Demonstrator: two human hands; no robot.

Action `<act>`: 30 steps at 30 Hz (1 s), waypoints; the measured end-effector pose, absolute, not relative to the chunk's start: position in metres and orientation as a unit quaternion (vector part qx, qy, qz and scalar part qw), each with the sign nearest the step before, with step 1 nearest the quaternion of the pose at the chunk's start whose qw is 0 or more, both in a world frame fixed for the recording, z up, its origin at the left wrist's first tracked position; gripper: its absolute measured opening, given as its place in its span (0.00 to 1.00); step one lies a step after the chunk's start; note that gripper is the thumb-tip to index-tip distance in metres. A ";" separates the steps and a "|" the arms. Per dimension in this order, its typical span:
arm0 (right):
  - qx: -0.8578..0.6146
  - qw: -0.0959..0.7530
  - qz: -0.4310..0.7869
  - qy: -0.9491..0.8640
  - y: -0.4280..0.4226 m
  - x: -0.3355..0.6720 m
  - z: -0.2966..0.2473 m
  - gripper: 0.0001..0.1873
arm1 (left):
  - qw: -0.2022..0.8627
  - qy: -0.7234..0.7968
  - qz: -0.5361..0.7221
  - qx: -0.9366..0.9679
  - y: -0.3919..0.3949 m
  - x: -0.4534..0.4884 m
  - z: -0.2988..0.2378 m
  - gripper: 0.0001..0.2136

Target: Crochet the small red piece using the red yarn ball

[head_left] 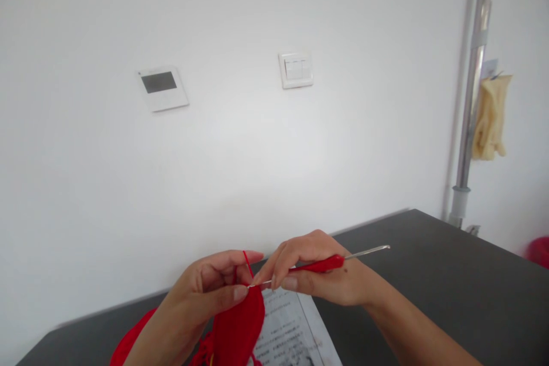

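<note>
My right hand (315, 269) is closed round the red grip of a crochet hook (321, 265), whose metal shaft sticks out at both ends. The hook's left tip meets the top edge of a piece of red crochet work (240, 323). That edge is pinched between the thumb and fingers of my left hand (210, 289). A strand of red yarn (247, 263) runs over the left index finger down to the hook tip. The work hangs below the left hand, and its lower part runs out of view.
A printed sheet (295, 326) lies on the dark table (412, 286) beneath the hands. More red material (131, 343) shows beside the left forearm. On the white wall are a switch (297, 71) and a panel with a dark screen (163, 88). Yellow gloves (491, 117) hang near a metal pole (474, 80).
</note>
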State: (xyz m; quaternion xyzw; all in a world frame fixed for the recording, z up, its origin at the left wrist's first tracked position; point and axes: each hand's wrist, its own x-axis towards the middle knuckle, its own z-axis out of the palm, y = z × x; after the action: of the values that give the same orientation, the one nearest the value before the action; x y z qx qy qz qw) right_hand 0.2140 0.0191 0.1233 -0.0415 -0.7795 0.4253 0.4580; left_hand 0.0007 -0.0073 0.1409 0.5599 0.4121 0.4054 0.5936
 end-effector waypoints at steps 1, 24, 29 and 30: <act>-0.045 0.454 0.417 -0.786 0.020 0.215 0.124 0.06 | 0.591 0.412 0.400 0.567 -0.006 0.001 0.140 0.15; -0.137 0.348 0.113 -0.920 0.016 0.215 0.131 0.09 | 0.434 0.500 0.473 0.581 0.002 0.016 0.131 0.14; -0.120 0.365 0.202 -0.901 0.018 0.220 0.134 0.08 | 0.467 0.491 0.458 0.576 -0.003 0.015 0.133 0.13; -0.122 0.367 0.230 -0.893 0.018 0.221 0.134 0.07 | 0.480 0.485 0.455 0.572 -0.004 0.015 0.134 0.13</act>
State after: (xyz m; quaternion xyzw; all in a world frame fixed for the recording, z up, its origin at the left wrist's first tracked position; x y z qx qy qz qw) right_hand 0.2212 0.0182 0.1341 -0.1222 -0.8932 0.2295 0.3669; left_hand 0.0149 -0.0037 0.1344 0.5723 0.4851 0.4545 0.4802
